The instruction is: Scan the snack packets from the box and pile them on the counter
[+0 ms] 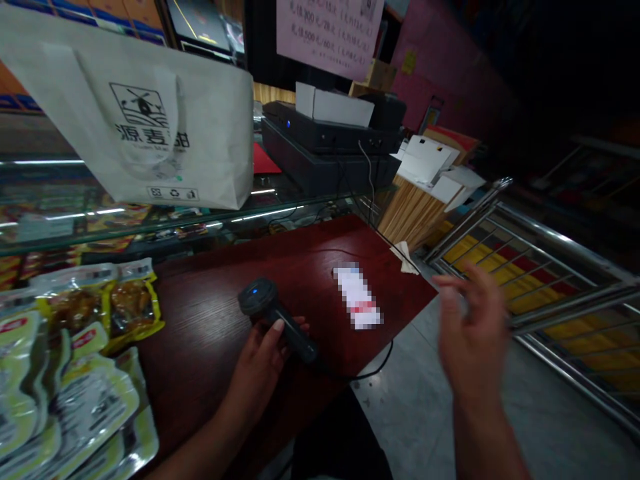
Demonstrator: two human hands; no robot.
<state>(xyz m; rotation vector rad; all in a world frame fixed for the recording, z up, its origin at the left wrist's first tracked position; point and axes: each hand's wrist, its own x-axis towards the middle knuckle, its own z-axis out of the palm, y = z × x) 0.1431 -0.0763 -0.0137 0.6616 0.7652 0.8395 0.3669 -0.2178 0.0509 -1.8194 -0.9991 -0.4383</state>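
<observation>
A dark handheld barcode scanner point(296, 333) with a small blue light on its head is in my left hand point(260, 363). My fingers wrap round its handle, the thumb on top, low over the reddish-brown desk point(200, 300). From the handle's end a black cable point(375, 370) loops past the desk's edge. To the right of the desk, my right hand point(473, 333) is raised in the air, slightly blurred. Its fingers are bent but apart from the thumb, and nothing shows in them. Between the hands lies a flat oblong, phone-like thing point(357, 297), its face pixelated.
Sealed food packs point(95, 400) are heaped at the left. A white cloth bag point(200, 133) stands on the glass counter point(210, 223), beside black boxy devices point(330, 160). Behind the desk's far right corner is a carton point(415, 207); a metal rail point(560, 233) runs along the right.
</observation>
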